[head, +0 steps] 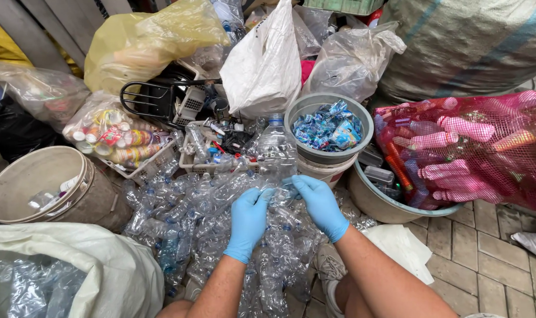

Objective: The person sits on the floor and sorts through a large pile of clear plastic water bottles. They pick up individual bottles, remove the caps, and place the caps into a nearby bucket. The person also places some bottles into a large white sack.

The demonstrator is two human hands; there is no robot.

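Note:
Both my hands wear blue gloves and grip one clear plastic bottle that stands above a heap of crushed clear bottles. My left hand closes on the bottle's lower part from the left. My right hand holds it from the right, fingers curled at its side. The bottle has a blue cap ring at its top. Just behind it stands a grey bucket with blue torn labels inside.
A beige tub stands at left, a white sack of bottles at lower left. A pink net bag of bottles lies at right over a grey basin. Plastic bags and a wire crate fill the back. Paving shows at lower right.

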